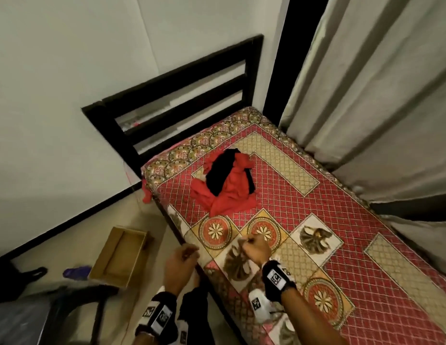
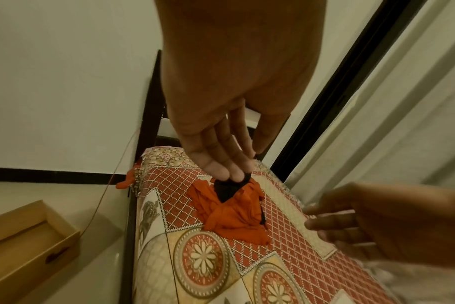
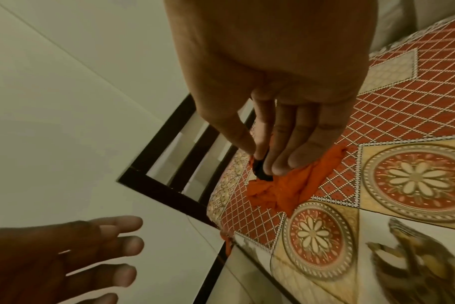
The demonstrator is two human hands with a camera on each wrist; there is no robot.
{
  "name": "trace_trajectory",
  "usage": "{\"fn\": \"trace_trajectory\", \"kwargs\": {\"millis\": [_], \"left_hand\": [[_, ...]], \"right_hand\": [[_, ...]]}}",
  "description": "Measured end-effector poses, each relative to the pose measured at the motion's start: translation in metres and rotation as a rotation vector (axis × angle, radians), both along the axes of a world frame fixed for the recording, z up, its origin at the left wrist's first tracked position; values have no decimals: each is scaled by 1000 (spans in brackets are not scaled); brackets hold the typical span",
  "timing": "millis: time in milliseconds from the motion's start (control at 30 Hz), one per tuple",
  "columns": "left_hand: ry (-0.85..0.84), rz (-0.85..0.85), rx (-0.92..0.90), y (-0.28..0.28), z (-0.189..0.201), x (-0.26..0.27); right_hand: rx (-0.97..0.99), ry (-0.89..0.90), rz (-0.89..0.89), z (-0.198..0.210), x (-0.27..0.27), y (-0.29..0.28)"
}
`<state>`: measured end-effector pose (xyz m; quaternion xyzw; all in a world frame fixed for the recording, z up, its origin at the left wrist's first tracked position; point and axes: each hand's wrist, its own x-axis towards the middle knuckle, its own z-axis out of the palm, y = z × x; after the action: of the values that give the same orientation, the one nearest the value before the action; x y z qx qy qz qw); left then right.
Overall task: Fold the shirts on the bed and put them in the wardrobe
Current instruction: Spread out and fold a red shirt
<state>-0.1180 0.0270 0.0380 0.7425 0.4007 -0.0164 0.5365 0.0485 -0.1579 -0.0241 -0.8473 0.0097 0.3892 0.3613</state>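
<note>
Cardboard first: an open box (image 1: 118,257) sits on the floor off the bed's left edge, and the left hand (image 1: 180,263) hangs just outside that edge, fingers loose and spread, holding nothing. Just inside the edge, the right hand (image 1: 255,248) hovers over the bed (image 1: 366,270) with fingers slack and empty. The red and black shirts (image 1: 227,183) lie crumpled near the headboard end, well apart from both hands.

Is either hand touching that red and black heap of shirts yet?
Apart. The head view shows the left hand and right hand near the bed's near edge, with patterned bedspread between them and the shirts.
</note>
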Motion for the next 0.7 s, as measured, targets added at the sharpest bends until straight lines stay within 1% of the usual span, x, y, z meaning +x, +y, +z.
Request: {"fn": "trace_trajectory", "kwargs": {"millis": [33, 67, 133, 167, 267, 333, 367, 433, 467, 533, 567, 600, 633, 667, 700], "left_hand": [[11, -24, 2, 22, -11, 24], [15, -54, -8, 44, -22, 50], [9, -123, -10, 85, -50, 99], [3, -161, -6, 104, -66, 120], [-20, -221, 10, 139, -101, 158], [-31, -201, -16, 152, -124, 169], [-43, -185, -39, 155, -127, 171], [-50, -162, -78, 158, -133, 172], [-43, -170, -80, 158, -133, 172], [-22, -197, -90, 154, -130, 172], [-17, -204, -96, 152, -128, 173], [-11, -214, -103, 150, -123, 174], [-20, -227, -111, 146, -116, 177], [-38, -247, -115, 141, -106, 181], [-64, -267, -117, 136, -97, 186]], "right_hand": [[-31, -8, -33, -13, 22, 27], [-63, -15, -65, -16, 43, 58], [-160, -55, -64, -36, 91, 117], [-238, -75, -59, -53, 115, 143], [-407, -137, -106, -98, 176, 196], [-486, -170, -87, -134, 211, 219], [-522, -170, -62, -148, 222, 222], [-557, -158, -36, -167, 239, 223], [-550, -170, -61, -172, 243, 217], [-455, -174, -270, -169, 242, 195], [-377, -166, -429, -162, 241, 182], [-235, -178, -634, -147, 237, 166], [-51, -180, -856, -126, 233, 147], [150, -169, -1034, -97, 226, 129], [313, -140, -1096, -69, 218, 112]]}}
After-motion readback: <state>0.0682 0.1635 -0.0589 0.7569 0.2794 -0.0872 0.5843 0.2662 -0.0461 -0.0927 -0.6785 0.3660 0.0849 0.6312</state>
